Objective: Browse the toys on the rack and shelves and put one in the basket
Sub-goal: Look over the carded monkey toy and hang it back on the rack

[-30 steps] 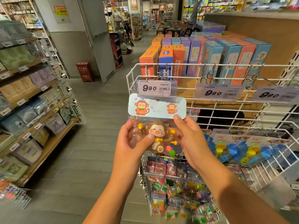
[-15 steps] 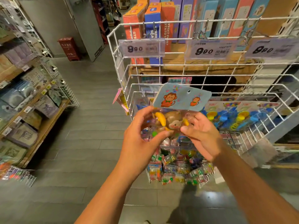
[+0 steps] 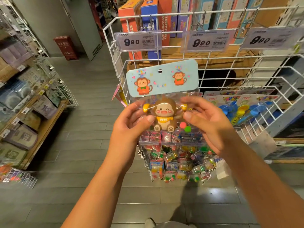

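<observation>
Monkey toy pack (image 3: 162, 102) is what both hands have right now, held upright in front of the white wire rack (image 3: 230, 76). Going big to small: wooden shelves (image 3: 32, 112) run down the left side of the grey floor, loaded with flat packets, and tall coloured boxes (image 3: 154, 22) stand behind the rack. Three price tags reading 990 (image 3: 139, 41) hang off its top wire. Blue and yellow toys in carded packs (image 3: 243, 111) sit in the rack's right-hand basket, and lower down small bright packets (image 3: 177, 163) hang in a bunch. The pack itself has a light blue header card with two cartoon monkeys, and under it a clear bag with a brown monkey figure in a yellow bib, plus a pink and a green ball beside its foot. Left hand (image 3: 130, 127) pinches the bag's left edge, thumb on the front. Right hand (image 3: 209, 122) grips the right edge, fingers curled behind.
</observation>
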